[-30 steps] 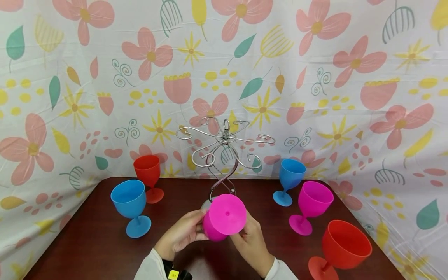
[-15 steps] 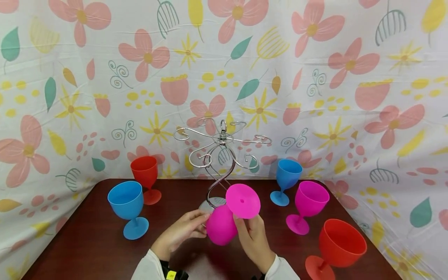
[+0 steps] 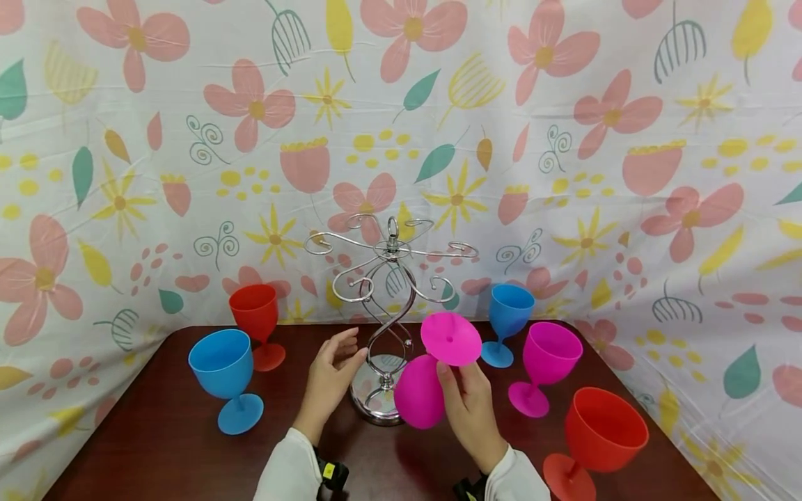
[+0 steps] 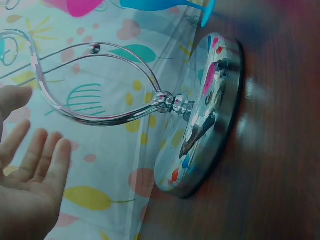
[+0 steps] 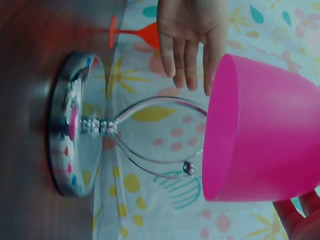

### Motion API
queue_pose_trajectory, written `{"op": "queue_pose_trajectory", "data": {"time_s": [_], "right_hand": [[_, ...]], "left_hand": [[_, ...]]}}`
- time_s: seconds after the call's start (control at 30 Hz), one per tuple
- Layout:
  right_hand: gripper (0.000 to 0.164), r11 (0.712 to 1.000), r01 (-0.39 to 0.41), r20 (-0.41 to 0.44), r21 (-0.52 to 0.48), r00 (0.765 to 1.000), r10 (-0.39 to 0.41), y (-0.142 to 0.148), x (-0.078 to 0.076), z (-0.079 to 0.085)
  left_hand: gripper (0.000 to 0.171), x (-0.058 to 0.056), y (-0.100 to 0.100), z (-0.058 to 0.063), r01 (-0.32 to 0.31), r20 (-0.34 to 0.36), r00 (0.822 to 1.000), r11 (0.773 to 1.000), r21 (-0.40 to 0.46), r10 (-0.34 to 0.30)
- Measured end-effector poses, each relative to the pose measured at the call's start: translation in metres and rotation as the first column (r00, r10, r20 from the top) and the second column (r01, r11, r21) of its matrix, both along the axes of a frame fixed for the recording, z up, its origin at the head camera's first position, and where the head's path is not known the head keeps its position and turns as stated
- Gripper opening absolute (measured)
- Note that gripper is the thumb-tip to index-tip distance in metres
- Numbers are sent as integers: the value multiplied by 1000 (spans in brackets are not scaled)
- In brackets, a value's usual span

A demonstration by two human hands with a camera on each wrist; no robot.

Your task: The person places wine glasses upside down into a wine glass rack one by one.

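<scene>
My right hand (image 3: 470, 414) grips a pink plastic goblet (image 3: 420, 393) around its stem, tipped upside down with the round foot uppermost. In the right wrist view the bowl of this pink goblet (image 5: 280, 135) has its mouth facing the table. Apart from the goblet, my left hand (image 3: 331, 379) is raised with fingers extended on the left side of a chrome wire stand (image 3: 393, 252) with curling arms. The left wrist view shows my left hand (image 4: 37, 185) near the twisted wires, above the round mirrored base (image 4: 200, 125).
A blue goblet (image 3: 222, 365) and a red goblet (image 3: 253, 313) stand upright at left. On the right are a blue goblet (image 3: 510, 313), another pink goblet (image 3: 551, 355) and a nearer red goblet (image 3: 604, 431). A flowered cloth (image 3: 188, 195) hangs behind the dark table (image 3: 138, 417).
My left hand has let go of the pink goblet and moved up beside the stand. My right hand has carried the goblet rightward, tilting it, so the stand's base now shows.
</scene>
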State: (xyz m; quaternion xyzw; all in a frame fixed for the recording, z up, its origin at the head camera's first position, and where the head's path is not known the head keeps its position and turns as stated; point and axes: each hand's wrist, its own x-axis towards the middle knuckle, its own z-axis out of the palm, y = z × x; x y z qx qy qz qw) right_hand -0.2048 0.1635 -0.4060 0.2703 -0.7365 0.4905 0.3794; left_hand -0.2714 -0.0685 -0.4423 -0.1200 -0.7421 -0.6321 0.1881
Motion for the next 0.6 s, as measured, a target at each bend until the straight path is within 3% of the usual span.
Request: {"op": "queue_pose_trajectory", "data": {"time_s": [0.13,0.3,0.6], "right_hand": [[38,1000,19,8,-8,1000,-19,4,-3,3],[33,999,38,-3,-10,999,-38,8,-6,4],[32,997,74,17,9,997,-74,11,-6,4]], "left_hand": [[38,-11,8,-1,-18,-28,999,998,68,20],[38,-17,19,-5,-7,-13,1000,993,117,8],[30,-19,22,-14,-31,-13,999,998,54,32]]}}
